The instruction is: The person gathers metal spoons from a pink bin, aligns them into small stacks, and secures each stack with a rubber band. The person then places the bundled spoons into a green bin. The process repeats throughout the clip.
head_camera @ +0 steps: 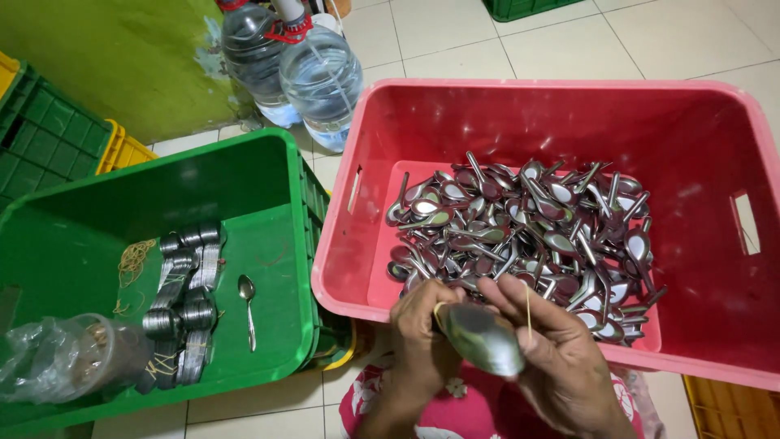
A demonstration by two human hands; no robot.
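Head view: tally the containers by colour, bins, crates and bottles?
Green, open bin plus stacked crates and: 3
Red bin of loose spoons: 1
Yellow crates, and a corner: 3
Clear water bottles: 2
Total: 9

Your floor and what sits on it
You have a pale tiled floor (569,49) carrying a red crate (731,341), a green crate (276,358) just beside it, and two water bottles (321,81) behind.
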